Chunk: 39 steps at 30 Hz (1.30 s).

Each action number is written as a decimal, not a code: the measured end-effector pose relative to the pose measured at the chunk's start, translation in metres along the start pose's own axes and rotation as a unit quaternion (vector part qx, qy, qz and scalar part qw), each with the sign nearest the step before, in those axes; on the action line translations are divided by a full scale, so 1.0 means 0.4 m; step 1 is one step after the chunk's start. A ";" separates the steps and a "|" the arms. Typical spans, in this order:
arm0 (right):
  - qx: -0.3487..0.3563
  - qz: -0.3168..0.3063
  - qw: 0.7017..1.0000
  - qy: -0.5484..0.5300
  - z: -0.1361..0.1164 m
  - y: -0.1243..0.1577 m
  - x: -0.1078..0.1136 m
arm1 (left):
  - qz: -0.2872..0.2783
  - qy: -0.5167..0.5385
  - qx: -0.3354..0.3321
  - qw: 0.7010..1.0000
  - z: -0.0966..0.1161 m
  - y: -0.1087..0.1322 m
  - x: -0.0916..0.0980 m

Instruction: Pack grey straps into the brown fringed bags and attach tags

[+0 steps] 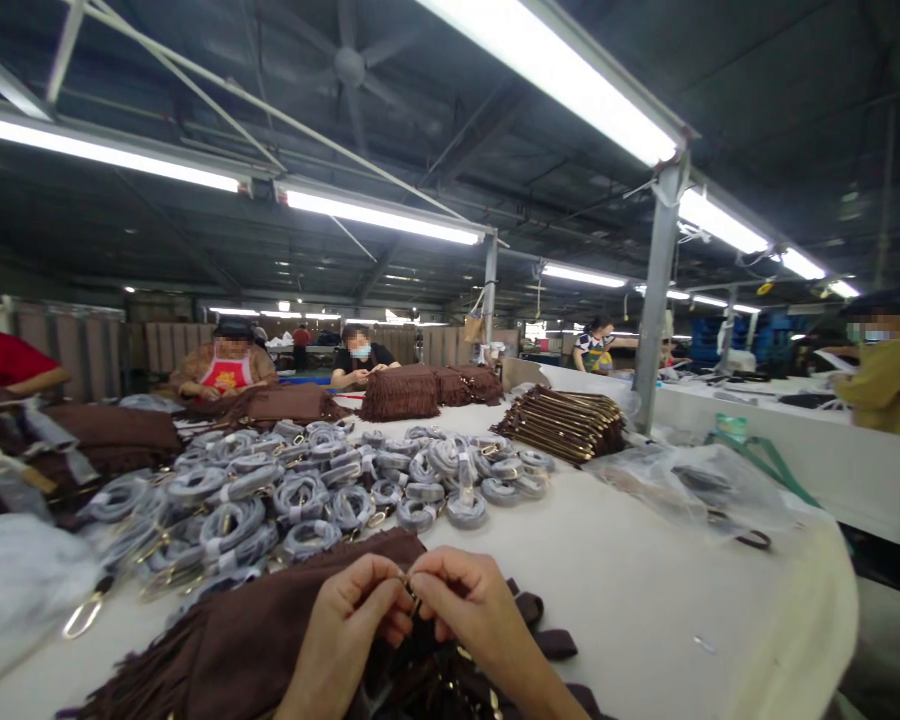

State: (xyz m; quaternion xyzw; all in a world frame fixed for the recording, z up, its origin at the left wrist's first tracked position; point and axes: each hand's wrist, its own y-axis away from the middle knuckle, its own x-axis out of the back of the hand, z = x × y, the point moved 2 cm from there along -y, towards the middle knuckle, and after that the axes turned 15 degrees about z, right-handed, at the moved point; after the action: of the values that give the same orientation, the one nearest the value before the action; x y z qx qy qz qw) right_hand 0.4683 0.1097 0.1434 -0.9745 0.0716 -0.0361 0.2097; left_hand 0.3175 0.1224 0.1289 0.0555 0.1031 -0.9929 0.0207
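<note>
My left hand (352, 625) and my right hand (476, 605) meet at the front middle, thumbs and forefingers pinched together. Between their fingertips is a small gold-coloured metal piece (411, 592), largely covered by the fingers. Below and to the left lies a brown fringed fabric piece (259, 625), its fringe spread toward the lower left. Beneath my hands, more dark brown material with gold-coloured metal parts (487, 690) shows. Dark brown strap ends (555, 642) stick out past my right wrist.
Wrapped grey coiled straps (352, 505) cover the table's middle and left. Behind them are brown fringed stacks (401, 392) and a pile with gold-coloured edges (562, 422). Clear plastic bags (690, 485) lie on the right, near a post (656, 300). Several people sit or stand beyond.
</note>
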 end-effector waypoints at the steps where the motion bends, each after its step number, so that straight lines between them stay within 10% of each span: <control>1: 0.004 0.003 1.000 0.011 0.001 -0.001 -0.002 | -0.006 -0.003 -0.006 1.000 0.004 0.002 -0.001; 15: 0.135 -0.031 0.983 0.121 -0.005 0.004 -0.011 | 0.019 -0.064 -0.034 0.997 0.007 0.021 -0.005; 39: 0.128 -0.030 0.987 0.090 0.035 0.008 -0.013 | 0.019 -0.078 -0.040 0.996 -0.014 0.018 -0.009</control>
State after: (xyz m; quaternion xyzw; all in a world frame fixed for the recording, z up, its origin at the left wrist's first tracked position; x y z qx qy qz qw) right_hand 0.4642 0.1131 0.1291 -0.9342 0.0558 -0.1384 0.3241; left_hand 0.3223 0.1166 0.1223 -0.0209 0.1398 -0.9887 0.0498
